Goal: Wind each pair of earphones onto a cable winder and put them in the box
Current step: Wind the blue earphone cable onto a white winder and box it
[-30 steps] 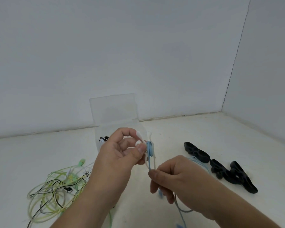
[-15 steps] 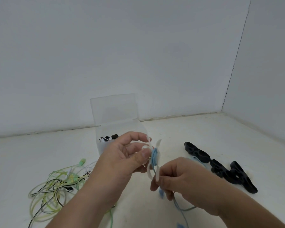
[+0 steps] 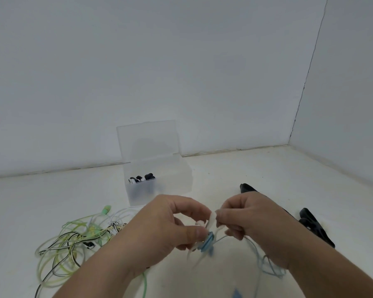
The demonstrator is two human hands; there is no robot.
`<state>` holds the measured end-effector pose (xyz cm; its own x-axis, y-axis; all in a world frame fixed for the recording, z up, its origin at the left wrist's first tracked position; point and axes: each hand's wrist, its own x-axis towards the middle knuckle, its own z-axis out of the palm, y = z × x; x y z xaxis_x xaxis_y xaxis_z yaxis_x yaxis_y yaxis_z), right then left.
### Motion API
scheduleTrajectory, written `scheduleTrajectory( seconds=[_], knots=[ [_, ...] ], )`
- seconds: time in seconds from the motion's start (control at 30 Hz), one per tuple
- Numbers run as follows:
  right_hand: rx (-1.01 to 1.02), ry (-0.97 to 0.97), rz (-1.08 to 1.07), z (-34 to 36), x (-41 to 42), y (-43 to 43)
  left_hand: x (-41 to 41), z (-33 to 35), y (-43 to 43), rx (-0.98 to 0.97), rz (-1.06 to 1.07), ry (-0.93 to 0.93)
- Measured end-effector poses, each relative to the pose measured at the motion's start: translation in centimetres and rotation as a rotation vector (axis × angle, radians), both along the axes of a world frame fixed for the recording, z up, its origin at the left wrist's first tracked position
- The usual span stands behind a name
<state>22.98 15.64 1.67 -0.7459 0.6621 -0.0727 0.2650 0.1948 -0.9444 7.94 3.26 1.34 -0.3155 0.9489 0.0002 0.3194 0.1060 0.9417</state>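
White bench (image 3: 267, 168) across the lower half, meeting pale walls (image 3: 181, 72) at the back and right. Toward the back, standing open with its lid upright: clear plastic box (image 3: 170, 186), black and white wound earphones (image 3: 141, 178) inside at the left end. Left of it and well apart, a loose tangle of green, black and white earphone cables (image 3: 69, 241), sprawled flat.

Near centre, above the bench: left hand (image 3: 164, 229), grip pinching a small white cable winder (image 3: 211, 221) at its blue-wound middle. Just beside it, right hand (image 3: 252, 218), grip closed on the winder's upper white arm.

Behind the right hand, partly hidden: black rubber cable winders (image 3: 314, 229).

Thin light-blue earphone cable (image 3: 265, 265), partly wound on the white winder, otherwise trailing loose below the right wrist and blurred.
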Motion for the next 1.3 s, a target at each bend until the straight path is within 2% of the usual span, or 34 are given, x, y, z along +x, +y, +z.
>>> scheduleTrajectory(
  seconds=[0.13, 0.3, 0.37, 0.43, 0.5, 0.57, 0.8, 1.0, 1.17, 1.3],
  knots=[
    [-0.026, 0.102, -0.007, 0.5, 0.1, -0.2, -0.4, -1.0, 0.5, 0.008, 0.102, 0.069],
    [0.020, 0.130, 0.151, 1.0, 0.2, -1.3, -0.8, -1.5, 0.9, 0.089, 0.244, 0.084],
    [0.093, 0.087, 0.234, 1.0, 0.1, -1.8, -0.8, -1.4, 0.9, 0.138, 0.292, 0.006],
    [0.153, 0.019, 0.294, 1.0, -0.1, -2.2, -0.7, -1.3, 1.0, 0.192, 0.323, -0.175],
    [0.159, -0.039, 0.316, 0.8, -0.3, -2.4, -0.7, -1.0, 1.0, 0.233, 0.335, -0.351],
    [0.156, -0.086, 0.308, 0.7, -0.4, -2.5, -0.7, -0.9, 1.1, 0.275, 0.340, -0.416],
    [0.147, -0.229, 0.314, 0.6, -0.4, -2.4, -0.2, -0.8, 1.1, 0.372, 0.242, -0.447],
    [0.166, -0.307, 0.255, 0.4, -0.4, -1.6, -0.4, -0.5, 0.8, 0.342, 0.160, -0.411],
    [0.138, -0.249, 0.140, -0.1, -0.4, -1.0, -0.3, -0.6, 0.7, 0.308, 0.055, -0.409],
    [0.080, -0.127, 0.000, -0.3, -0.4, -0.5, -0.3, -0.6, 0.6, 0.209, 0.027, -0.283]
  ],
)
